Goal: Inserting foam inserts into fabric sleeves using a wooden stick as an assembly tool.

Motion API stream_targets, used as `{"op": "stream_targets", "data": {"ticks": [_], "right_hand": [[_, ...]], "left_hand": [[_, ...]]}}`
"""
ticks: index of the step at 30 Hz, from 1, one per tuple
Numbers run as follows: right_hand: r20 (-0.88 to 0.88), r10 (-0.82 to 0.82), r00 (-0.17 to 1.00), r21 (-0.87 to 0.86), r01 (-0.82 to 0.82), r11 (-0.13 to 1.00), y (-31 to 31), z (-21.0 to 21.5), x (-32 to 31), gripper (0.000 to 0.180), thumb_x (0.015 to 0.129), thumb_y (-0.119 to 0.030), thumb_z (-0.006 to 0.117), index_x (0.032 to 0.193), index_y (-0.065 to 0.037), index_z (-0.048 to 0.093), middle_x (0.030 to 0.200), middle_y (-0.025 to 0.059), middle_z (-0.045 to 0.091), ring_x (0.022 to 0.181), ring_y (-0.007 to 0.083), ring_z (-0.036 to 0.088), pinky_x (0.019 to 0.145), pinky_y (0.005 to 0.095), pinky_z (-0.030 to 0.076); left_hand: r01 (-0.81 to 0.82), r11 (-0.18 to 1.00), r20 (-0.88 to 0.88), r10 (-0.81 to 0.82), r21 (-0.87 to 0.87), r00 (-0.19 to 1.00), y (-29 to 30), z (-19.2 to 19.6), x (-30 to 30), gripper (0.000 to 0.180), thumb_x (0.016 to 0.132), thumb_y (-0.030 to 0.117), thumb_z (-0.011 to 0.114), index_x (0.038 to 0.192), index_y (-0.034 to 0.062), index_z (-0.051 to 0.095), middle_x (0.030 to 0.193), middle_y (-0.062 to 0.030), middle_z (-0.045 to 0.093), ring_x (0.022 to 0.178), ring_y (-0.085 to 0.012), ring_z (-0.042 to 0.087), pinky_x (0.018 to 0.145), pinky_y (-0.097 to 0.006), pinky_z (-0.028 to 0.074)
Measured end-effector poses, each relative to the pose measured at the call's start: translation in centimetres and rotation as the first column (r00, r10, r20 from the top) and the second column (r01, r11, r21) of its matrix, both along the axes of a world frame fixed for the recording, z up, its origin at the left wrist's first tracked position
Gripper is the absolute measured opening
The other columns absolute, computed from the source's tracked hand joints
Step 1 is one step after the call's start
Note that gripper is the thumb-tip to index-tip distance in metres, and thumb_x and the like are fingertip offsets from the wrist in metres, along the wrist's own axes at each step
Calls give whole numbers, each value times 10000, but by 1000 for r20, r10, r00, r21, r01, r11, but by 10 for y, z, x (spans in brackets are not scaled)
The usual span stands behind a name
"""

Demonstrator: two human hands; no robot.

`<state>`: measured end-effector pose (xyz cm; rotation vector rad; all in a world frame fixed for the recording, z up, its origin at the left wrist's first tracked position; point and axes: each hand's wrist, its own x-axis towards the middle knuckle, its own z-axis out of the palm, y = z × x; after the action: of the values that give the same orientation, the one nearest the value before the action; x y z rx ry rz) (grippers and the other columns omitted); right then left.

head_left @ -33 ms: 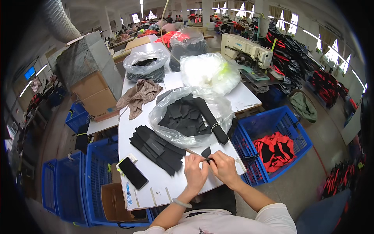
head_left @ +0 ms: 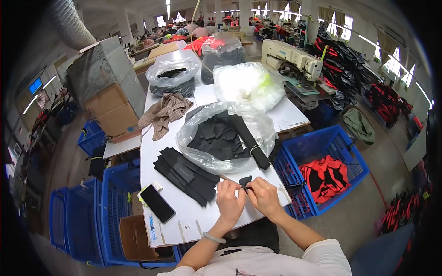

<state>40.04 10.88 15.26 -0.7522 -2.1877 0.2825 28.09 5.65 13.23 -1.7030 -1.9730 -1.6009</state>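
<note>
My left hand [head_left: 230, 200] and my right hand [head_left: 265, 198] meet over the near right part of the white table [head_left: 184, 226]. Both sets of fingers are closed, pinching a small black fabric piece [head_left: 245, 181] between them. One dark end of it sticks up past the fingertips; the rest is hidden. Beside my left fingers shows a thin tan stick [head_left: 224, 176], partly covered. Left of my hands lies a fanned stack of black fabric strips [head_left: 182, 177]. Just beyond, an opened clear plastic bag [head_left: 193, 158] holds many black pieces [head_left: 216, 138], with a tied black bundle [head_left: 248, 141] lying across its right side.
A phone [head_left: 157, 204] lies at the table's left edge. Farther back are a brown checked cloth [head_left: 165, 115], more plastic bags [head_left: 248, 85] and a sewing machine [head_left: 292, 59]. Blue crates flank the table; the right crate [head_left: 338, 138] holds red and black fabric [head_left: 325, 178].
The black piece between my fingertips has tilted slightly, its raised end shifting a little to the right. My hands stay in almost the same place.
</note>
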Motion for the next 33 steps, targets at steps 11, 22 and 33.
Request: {"op": "stream_targets", "data": {"ticks": [11,22,33], "right_hand": [[-802,-357,478,-400,-875,-274,7,-51,-13,53,791,-67,589,764,-26,568,662,1,526,502,58,414,561,233,362],[-394,79,916,-474,-276,836,10,-15,-22,109,842,-63,589,832,43,616,704,49,596,596,107,574,499,232,458],[-356,-161,921,-207,90,974,-3,-34,-28,363,845,57,502,1197,26,419,844,149,598,682,220,624,616,300,496]], "left_hand": [[99,977,-53,-110,-189,993,-10,-1,-15,96,787,-3,546,854,-27,611,727,-185,623,640,-313,629,563,-378,484],[219,976,709,-148,-9,690,4,-9,-16,112,882,69,541,880,-23,606,730,-81,661,671,-120,650,526,-231,511],[272,946,793,-302,179,529,12,-7,3,72,818,38,608,858,-21,616,919,-23,585,740,-107,550,596,-241,451]]}}
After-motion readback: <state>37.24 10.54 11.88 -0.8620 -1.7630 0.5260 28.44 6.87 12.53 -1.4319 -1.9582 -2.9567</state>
